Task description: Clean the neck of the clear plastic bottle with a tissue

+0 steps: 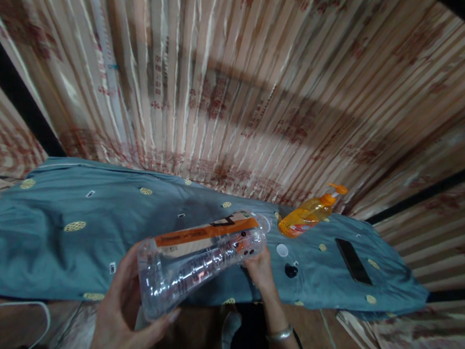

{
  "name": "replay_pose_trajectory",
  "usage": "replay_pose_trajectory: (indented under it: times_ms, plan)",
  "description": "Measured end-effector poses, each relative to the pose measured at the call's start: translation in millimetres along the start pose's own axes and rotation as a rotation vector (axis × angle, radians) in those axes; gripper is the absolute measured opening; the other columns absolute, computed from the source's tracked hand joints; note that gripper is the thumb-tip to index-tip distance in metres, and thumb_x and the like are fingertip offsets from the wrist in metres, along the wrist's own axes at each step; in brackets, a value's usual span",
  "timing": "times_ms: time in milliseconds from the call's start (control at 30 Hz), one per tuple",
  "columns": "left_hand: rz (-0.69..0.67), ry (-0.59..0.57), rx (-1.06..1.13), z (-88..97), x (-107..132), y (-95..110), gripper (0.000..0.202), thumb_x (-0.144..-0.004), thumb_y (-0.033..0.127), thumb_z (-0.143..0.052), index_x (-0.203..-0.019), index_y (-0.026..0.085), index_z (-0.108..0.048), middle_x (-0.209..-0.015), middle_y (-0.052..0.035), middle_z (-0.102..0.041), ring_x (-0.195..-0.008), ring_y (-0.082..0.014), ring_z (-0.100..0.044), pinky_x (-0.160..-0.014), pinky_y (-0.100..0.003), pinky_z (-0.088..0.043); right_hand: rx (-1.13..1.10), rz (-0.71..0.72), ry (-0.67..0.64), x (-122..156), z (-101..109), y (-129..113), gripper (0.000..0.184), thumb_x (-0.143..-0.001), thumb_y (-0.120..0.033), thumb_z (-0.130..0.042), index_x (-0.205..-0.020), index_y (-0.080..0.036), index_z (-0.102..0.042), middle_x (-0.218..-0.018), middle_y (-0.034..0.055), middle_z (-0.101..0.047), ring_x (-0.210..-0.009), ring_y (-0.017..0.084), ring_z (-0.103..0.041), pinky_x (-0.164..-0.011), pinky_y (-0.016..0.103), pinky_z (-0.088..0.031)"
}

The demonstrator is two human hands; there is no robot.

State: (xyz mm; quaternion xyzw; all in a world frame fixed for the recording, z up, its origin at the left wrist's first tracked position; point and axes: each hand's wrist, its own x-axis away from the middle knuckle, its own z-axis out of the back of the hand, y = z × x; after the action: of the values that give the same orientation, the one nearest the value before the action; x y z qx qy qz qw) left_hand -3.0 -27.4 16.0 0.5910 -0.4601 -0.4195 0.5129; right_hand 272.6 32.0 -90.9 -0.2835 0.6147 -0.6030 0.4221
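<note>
A large clear plastic bottle (200,271) with an orange and cream label lies tilted in the air before me, its right end higher than its left. My left hand (122,307) is wrapped round the left end, with the thumb along the lower side. At the right end, my right hand (261,267) grips the bottle from below and behind; most of its fingers are hidden by the plastic. No liquid shows inside. Just right of that hand, a white disc (281,250) and a small black object (291,271) rest on the blue sheet.
An orange pump bottle (305,216) with yellow-orange liquid leans at the back of the blue-sheeted bed (93,254). A dark phone (352,261) lies farther right. Patterned curtains (234,85) hang behind, and a white cable (46,316) loops at the lower left.
</note>
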Motion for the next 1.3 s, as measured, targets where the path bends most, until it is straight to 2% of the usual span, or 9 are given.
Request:
replay_pose_trajectory:
  times_ms: [100,233,500,700,900,1067,1167,1300]
  plan:
    - [-0.010,0.011,-0.011,0.2,0.5,-1.4,0.102,-0.055,0.044,-0.104,-0.148,0.024,-0.066,-0.141,-0.0126,-0.078,-0.131,-0.0392,-0.075,-0.106,-0.043,-0.064,0.030,0.007,-0.002,0.3,0.9,-1.2,0.048,-0.063,-0.042,-0.090,-0.104,-0.025,-0.072,-0.105,0.0073,-0.089,-0.094,0.031,-0.084,-0.091,0.044,-0.070]
    - [-0.034,0.018,-0.009,0.2,1.0,-3.7,0.095,-0.061,0.045,-0.101,-0.147,0.025,-0.066,-0.144,-0.0118,-0.076,-0.131,-0.0381,-0.075,-0.107,-0.044,-0.063,0.082,-0.006,0.018,0.0,2.6,0.0,0.049,-0.061,-0.040,-0.091,-0.104,-0.024,-0.074,-0.102,0.0071,-0.089,-0.092,0.031,-0.083,-0.090,0.043,-0.069]
    - [-0.018,0.005,0.005,1.3,-0.3,-3.3,0.100,-0.056,0.044,-0.103,-0.147,0.024,-0.067,-0.140,-0.0121,-0.078,-0.131,-0.0386,-0.075,-0.108,-0.044,-0.063,0.066,0.011,-0.013,-0.4,2.9,8.7,0.052,-0.065,-0.040,-0.092,-0.112,-0.024,-0.074,-0.107,0.0089,-0.087,-0.097,0.033,-0.083,-0.091,0.048,-0.069]
    - [-0.023,0.011,0.009,1.0,-0.1,-5.7,0.100,-0.057,0.044,-0.103,-0.148,0.024,-0.066,-0.141,-0.0114,-0.078,-0.131,-0.0373,-0.075,-0.109,-0.043,-0.062,0.026,-0.013,0.001,-1.0,2.2,10.8,0.049,-0.061,-0.038,-0.093,-0.104,-0.025,-0.073,-0.105,0.0069,-0.088,-0.095,0.031,-0.083,-0.092,0.045,-0.069]
    - [-0.037,0.010,0.014,-1.6,0.9,-2.9,0.094,-0.062,0.044,-0.100,-0.148,0.024,-0.066,-0.139,-0.0109,-0.079,-0.128,-0.0341,-0.077,-0.107,-0.039,-0.063,0.034,-0.027,0.008,-0.9,1.2,10.5,0.051,-0.062,-0.037,-0.091,-0.108,-0.025,-0.072,-0.106,0.0073,-0.088,-0.095,0.032,-0.083,-0.089,0.046,-0.070]
    - [-0.016,0.014,0.047,-2.3,0.6,-1.0,0.097,-0.056,0.039,-0.102,-0.145,0.022,-0.066,-0.137,-0.0116,-0.080,-0.129,-0.0347,-0.077,-0.107,-0.040,-0.063,0.049,-0.014,0.005,-0.6,2.4,8.3,0.050,-0.063,-0.039,-0.090,-0.107,-0.025,-0.071,-0.107,0.0087,-0.087,-0.098,0.033,-0.083,-0.093,0.049,-0.069]
    - [-0.017,0.015,0.030,-1.8,0.6,-0.6,0.096,-0.058,0.039,-0.101,-0.146,0.023,-0.066,-0.139,-0.0108,-0.080,-0.129,-0.0318,-0.077,-0.106,-0.036,-0.062,0.077,-0.013,0.019,-0.4,2.6,7.6,0.047,-0.062,-0.039,-0.090,-0.102,-0.025,-0.070,-0.105,0.0089,-0.088,-0.096,0.034,-0.083,-0.094,0.050,-0.068]
    - [-0.017,-0.002,0.026,-1.5,0.4,0.7,0.095,-0.059,0.038,-0.101,-0.146,0.022,-0.066,-0.136,-0.0103,-0.081,-0.126,-0.0320,-0.079,-0.104,-0.036,-0.064,0.087,-0.019,0.023,-0.2,2.2,7.7,0.047,-0.062,-0.039,-0.090,-0.103,-0.025,-0.071,-0.107,0.0080,-0.087,-0.097,0.033,-0.083,-0.095,0.049,-0.068]
